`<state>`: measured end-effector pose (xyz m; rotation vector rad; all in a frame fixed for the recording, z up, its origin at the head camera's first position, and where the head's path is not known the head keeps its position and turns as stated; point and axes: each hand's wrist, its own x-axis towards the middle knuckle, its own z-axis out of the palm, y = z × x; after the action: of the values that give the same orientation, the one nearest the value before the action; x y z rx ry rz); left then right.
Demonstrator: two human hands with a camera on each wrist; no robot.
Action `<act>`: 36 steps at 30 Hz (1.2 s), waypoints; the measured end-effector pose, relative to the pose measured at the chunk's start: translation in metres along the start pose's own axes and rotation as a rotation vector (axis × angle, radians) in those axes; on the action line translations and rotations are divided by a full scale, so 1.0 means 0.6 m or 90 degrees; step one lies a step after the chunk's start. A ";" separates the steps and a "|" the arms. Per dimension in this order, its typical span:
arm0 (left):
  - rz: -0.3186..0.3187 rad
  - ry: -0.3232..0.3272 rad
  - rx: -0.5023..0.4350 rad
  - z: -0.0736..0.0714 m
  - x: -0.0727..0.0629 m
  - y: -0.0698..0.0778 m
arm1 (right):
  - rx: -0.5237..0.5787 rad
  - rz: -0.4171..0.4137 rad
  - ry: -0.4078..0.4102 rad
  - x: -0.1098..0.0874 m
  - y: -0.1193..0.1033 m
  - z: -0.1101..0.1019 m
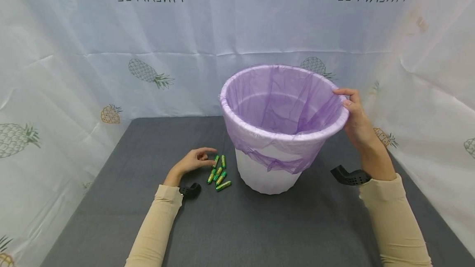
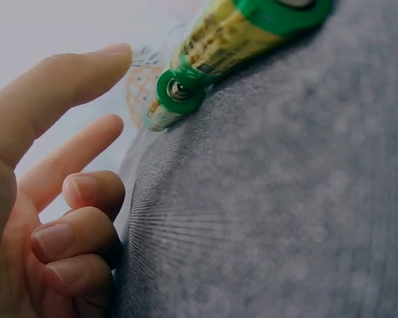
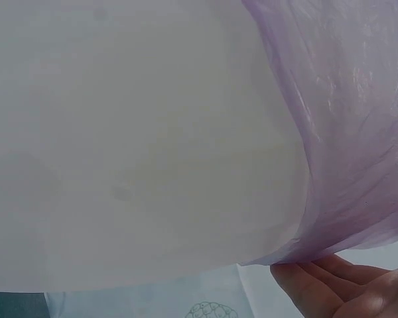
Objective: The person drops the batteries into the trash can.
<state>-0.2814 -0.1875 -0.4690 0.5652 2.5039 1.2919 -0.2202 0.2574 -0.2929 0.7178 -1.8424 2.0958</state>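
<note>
In the head view, my left hand (image 1: pixel 194 160) is at the left edge of a loose group of green-and-yellow batteries (image 1: pixel 223 186) on the dark table. Its thumb and index finger are spread apart, with nothing between them. The left wrist view shows the other fingers curled in, and a battery (image 2: pixel 225 40) beyond the fingertips. My right hand (image 1: pixel 358 120) grips the right side of the rim of a white trash bin (image 1: pixel 265 176). A thin purple bag (image 1: pixel 267 135) lines the bin and folds over its rim. The right wrist view shows fingers (image 3: pixel 312 288) by the bag's lower edge.
The bin stands upright on a dark grey table (image 1: pixel 237 230), just right of the batteries. A white curtain (image 1: pixel 185 28) with pineapple prints hangs behind the table and along both sides. A black strap mount (image 1: pixel 350 176) sits at the right wrist, another at the left.
</note>
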 end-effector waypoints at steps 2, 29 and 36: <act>-0.006 -0.002 -0.003 0.000 0.000 -0.002 | 0.001 0.003 0.008 0.000 0.001 0.001; 0.026 0.044 0.120 0.006 0.003 -0.008 | -0.006 0.029 0.023 -0.002 -0.004 0.007; 0.026 0.060 0.123 0.010 0.001 -0.006 | 0.001 0.019 0.014 -0.003 -0.006 0.007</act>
<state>-0.2805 -0.1848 -0.4754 0.6140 2.7288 1.1216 -0.2162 0.2540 -0.2907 0.6694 -1.8510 2.1155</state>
